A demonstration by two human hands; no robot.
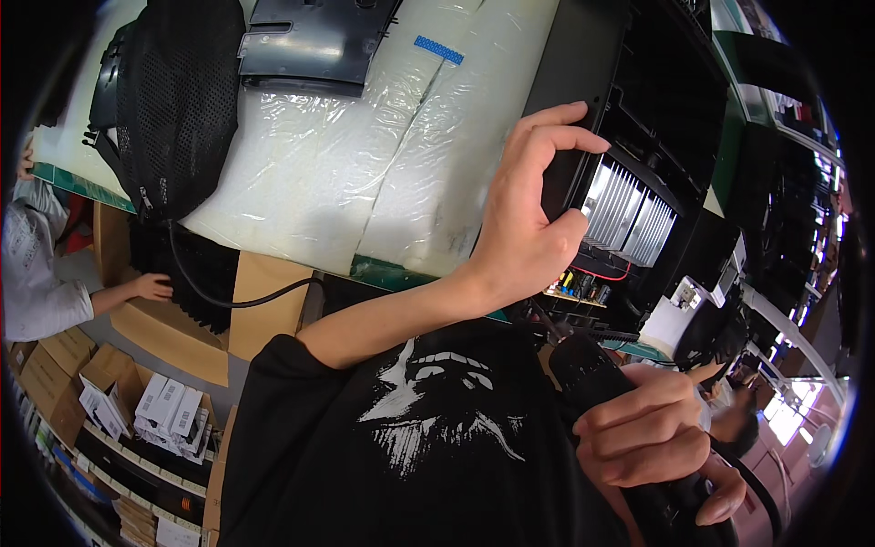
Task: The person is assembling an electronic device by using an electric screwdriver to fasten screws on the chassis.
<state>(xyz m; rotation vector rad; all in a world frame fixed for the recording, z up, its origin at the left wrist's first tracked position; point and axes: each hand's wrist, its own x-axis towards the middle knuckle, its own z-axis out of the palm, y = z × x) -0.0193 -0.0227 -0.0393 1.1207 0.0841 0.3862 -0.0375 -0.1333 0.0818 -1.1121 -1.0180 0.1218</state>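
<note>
We log a black short-sleeved T-shirt [415, 497], lower middle of the frame, cloth matte and plain dark apart from one big white chest print [433, 427]. We tag the print as rough brush-stroke style: slanted eye-like shapes in its upper part, a pointed streak at its left, ragged dripping strokes along its lower side. Left sleeve [290, 363] is black too, loose, hem ending around the elbow. Past it we get a bare left forearm [392, 319], slim, and an ungloved left hand [533, 205]; right hand [647, 433], lower right, also ungloved.
</note>
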